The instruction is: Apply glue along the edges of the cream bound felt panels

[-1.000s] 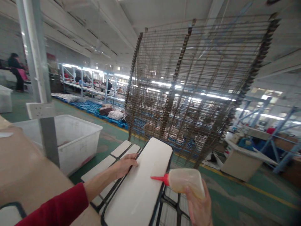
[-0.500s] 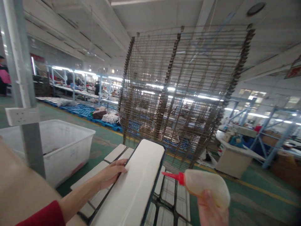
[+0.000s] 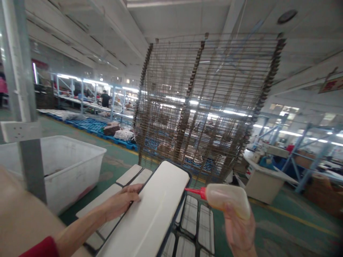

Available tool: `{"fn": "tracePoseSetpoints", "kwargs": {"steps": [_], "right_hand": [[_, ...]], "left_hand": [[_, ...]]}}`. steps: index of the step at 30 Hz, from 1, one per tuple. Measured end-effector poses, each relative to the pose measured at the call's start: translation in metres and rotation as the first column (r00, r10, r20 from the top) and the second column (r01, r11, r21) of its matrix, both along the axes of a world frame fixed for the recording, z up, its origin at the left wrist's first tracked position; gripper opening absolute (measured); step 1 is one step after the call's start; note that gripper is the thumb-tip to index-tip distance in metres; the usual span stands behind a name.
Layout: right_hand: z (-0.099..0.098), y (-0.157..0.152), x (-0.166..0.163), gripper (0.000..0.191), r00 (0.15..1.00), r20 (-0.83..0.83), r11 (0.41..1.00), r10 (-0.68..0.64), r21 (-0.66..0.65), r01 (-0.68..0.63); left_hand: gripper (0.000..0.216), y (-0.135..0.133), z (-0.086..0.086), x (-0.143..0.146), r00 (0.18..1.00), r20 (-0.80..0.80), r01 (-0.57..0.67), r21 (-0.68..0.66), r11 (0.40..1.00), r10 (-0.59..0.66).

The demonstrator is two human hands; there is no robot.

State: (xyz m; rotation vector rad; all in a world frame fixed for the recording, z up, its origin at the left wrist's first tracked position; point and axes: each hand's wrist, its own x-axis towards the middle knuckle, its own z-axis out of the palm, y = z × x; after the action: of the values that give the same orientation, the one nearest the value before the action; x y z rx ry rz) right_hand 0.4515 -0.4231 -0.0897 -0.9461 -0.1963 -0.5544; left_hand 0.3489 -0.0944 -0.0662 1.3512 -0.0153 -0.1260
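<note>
A long white panel with rounded corners and dark edging slants away from me in the middle of the view. My left hand grips its left edge, thumb on the white face and fingers partly hidden at the rim. In my right hand is a translucent squeeze bottle with a red nozzle, lying nearly level and pointing left. The nozzle tip is at the panel's far right edge; whether it touches, I cannot tell. Several similar white dark-edged panels lie beneath.
A tall wire rack stands just beyond the panels. To the left are a metal post with a socket box and a large white plastic tub. A worktable stands to the right; blue pallets line the floor behind.
My right hand has brought the bottle left and slightly up, so its nozzle tip now meets the panel's edge in view. The left hand keeps its grip; the view has shifted slightly.
</note>
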Motion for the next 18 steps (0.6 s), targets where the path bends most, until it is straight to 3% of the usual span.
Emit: {"fn": "tracePoseSetpoints", "kwargs": {"steps": [4, 7, 10, 14, 16, 18], "right_hand": [[-0.029, 0.01, -0.03, 0.07, 0.984, -0.138, 0.991, 0.114, -0.053, -0.122], [-0.044, 0.013, -0.047, 0.068, 0.97, -0.211, 0.983, 0.117, -0.114, -0.144], [-0.032, 0.014, -0.043, 0.058, 0.983, -0.163, 0.98, 0.081, -0.165, -0.108], [-0.002, 0.023, -0.016, 0.056, 0.998, -0.002, 0.998, 0.064, 0.005, -0.064], [-0.003, 0.026, -0.01, 0.056, 0.999, -0.012, 0.999, 0.046, 0.007, -0.046], [-0.018, 0.029, -0.014, 0.056, 0.998, -0.037, 0.998, 0.042, -0.036, -0.043]], "left_hand": [[0.049, 0.004, -0.005, 0.005, 0.998, -0.005, -0.058, -0.031, 0.998, 0.058], [0.047, 0.006, -0.008, 0.009, 0.996, -0.003, -0.085, -0.043, 0.995, 0.085], [0.048, 0.0, -0.006, 0.01, 0.997, 0.004, -0.078, -0.041, 0.996, 0.079], [0.051, -0.011, 0.001, 0.007, 0.999, 0.016, -0.045, -0.029, 0.999, 0.046], [0.052, -0.013, 0.002, 0.007, 0.999, 0.025, -0.039, -0.028, 0.999, 0.04], [0.052, -0.012, 0.001, 0.009, 0.999, 0.031, -0.04, -0.035, 0.999, 0.041]]}}
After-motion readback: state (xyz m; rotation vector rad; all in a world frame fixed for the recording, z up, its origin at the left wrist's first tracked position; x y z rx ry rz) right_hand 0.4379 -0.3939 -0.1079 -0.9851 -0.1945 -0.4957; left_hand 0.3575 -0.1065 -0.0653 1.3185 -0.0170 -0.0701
